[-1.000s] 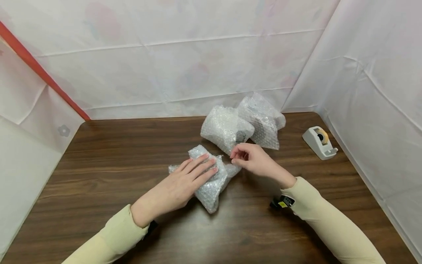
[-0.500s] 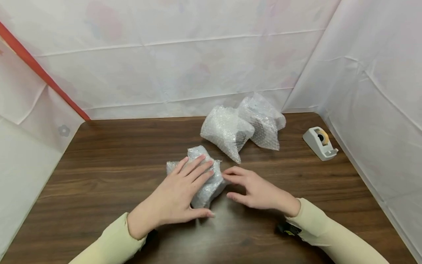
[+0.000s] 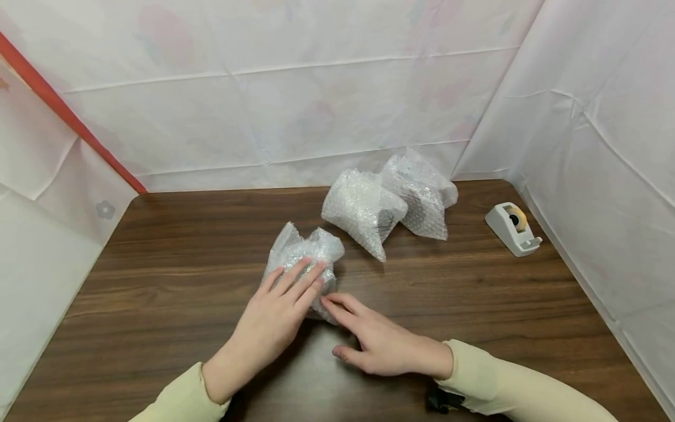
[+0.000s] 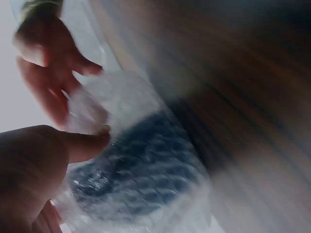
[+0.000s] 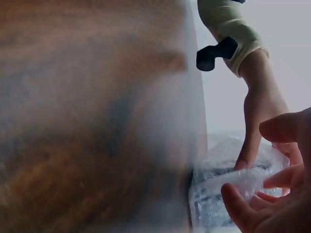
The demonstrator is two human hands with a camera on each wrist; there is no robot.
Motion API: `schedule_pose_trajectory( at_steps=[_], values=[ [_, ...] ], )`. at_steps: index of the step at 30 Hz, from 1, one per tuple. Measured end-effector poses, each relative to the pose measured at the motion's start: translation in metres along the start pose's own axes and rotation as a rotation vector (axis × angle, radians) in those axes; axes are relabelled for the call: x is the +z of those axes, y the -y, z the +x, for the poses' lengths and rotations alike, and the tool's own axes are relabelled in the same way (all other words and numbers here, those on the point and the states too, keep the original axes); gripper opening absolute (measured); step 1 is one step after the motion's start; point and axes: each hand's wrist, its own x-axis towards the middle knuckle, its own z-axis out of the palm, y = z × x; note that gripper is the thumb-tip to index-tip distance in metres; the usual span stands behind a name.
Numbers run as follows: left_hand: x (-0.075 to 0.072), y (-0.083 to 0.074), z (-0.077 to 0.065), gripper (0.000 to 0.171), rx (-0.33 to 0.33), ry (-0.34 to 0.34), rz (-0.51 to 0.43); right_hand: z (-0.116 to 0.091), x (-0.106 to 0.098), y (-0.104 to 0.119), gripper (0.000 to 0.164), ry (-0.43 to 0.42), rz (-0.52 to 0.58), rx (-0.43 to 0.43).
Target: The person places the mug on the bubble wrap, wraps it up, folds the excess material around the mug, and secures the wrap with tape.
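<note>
A bubble-wrapped bundle (image 3: 323, 243) lies on the table left of centre, with loose corners sticking up at its far side. My left hand (image 3: 271, 316) rests over its near part, fingers straight and spread. At the bundle's near right edge, my right hand (image 3: 377, 343) touches the wrap with extended fingertips, thumb held apart. Through the clear plastic in the left wrist view shows a dark blue item (image 4: 150, 165); its kind is blurred. The right wrist view has both hands around the bundle (image 5: 209, 194), partly hidden behind my right fingers.
Two more bubble-wrapped bundles, a nearer one (image 3: 358, 202) and a farther one (image 3: 416, 190), sit touching at the back of the wooden table (image 3: 211, 228). A white tape dispenser (image 3: 511, 230) stands at the right edge. White cloth (image 3: 295, 94) hangs behind.
The bundle has shifted left and turned under my hands. My right hand has come from its far right side down to its near right edge; my left hand has stayed over the wrap.
</note>
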Motion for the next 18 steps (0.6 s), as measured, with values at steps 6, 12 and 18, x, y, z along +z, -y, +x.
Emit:
schedule_pose_trajectory(
  at_steps=[6,12,18],
  values=[
    [-0.001,0.012,0.001,0.065,0.021,0.023,0.032,0.001,-0.01,-0.006,0.068,-0.056,-0.005,-0.025],
    [0.0,0.022,0.006,0.057,-0.003,-0.011,0.04,-0.006,-0.029,-0.021,0.062,-0.152,-0.048,0.014],
    [0.008,0.039,0.013,0.048,-0.038,-0.063,0.034,-0.017,-0.049,-0.043,0.061,-0.251,-0.103,0.082]
  ],
)
